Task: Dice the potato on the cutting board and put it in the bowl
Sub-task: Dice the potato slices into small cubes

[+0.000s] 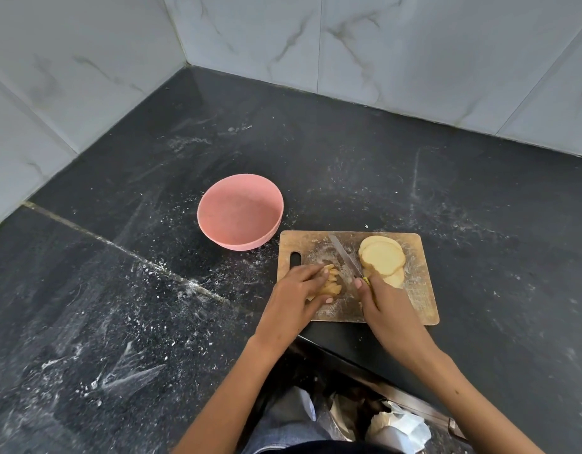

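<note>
At centre left of the frame stood the bowl [240,212], pink, upright and holding nothing, on the counter [348,158]. It sat just beside the upper left corner of the board [417,290], near but seemingly not touching it. It looked like light plastic, so it would probably slide if nudged and would be best steadied at the rim when the dice go in.

Right of it, low on the board's left part, the left hand [299,290] curled over a small clump of cut potato [330,281], fingertips bunching the pieces together. The pieces looked like strips or partial dice; their exact shape was too small to tell. Cut potato is stiff but wet and starchy, so the pieces would likely be slick and inclined to skid apart. A claw hold from above, fingertips tucked back from the blade, seemed the safe grip.

Just right of the clump, the knife [345,257] lay with its blade angled up and left across the board. The right hand [388,303] was wrapped round its handle at the yellow end, forefinger near the blade's heel.

Further right, in the board's upper right part, a stack of slices [383,258] lay overlapped, uncut. They were firm and light, but their flat wet faces would probably slip over one another under the knife, so they were better pressed down from the top and taken a few at a time.
</note>
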Available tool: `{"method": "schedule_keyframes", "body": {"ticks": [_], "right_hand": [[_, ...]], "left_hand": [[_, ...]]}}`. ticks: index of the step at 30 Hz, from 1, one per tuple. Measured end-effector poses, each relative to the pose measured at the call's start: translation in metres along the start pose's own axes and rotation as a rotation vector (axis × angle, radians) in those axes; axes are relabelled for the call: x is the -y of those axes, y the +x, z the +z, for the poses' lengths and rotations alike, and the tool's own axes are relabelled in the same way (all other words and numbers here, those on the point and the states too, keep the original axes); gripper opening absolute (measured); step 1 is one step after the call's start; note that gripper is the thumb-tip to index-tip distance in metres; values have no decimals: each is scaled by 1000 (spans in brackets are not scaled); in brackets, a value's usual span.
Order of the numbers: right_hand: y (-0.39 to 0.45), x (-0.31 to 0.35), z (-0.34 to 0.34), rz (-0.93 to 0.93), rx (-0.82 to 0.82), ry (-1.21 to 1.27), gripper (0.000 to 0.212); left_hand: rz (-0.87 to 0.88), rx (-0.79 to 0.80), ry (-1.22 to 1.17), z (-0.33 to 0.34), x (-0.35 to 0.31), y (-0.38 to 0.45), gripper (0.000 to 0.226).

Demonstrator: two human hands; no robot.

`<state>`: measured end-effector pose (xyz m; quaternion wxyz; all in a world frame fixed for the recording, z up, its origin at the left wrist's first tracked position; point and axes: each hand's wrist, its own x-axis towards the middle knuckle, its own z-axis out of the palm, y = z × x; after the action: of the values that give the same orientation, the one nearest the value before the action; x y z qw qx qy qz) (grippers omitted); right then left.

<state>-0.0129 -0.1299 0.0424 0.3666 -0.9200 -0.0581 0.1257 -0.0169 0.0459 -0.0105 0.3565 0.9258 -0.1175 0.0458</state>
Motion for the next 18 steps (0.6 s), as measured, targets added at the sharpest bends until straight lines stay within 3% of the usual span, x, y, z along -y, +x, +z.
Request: {"method": "schedule_keyframes", "body": {"ticks": [8,18], "right_hand": [[-9,-12,14,64,12,-127,22],[-7,-2,23,63,24,-194,24]], "left_hand": [[-125,-70,-69,7,-9,-2,48],[-87,-148,-13,17,-11,-5,39]]}}
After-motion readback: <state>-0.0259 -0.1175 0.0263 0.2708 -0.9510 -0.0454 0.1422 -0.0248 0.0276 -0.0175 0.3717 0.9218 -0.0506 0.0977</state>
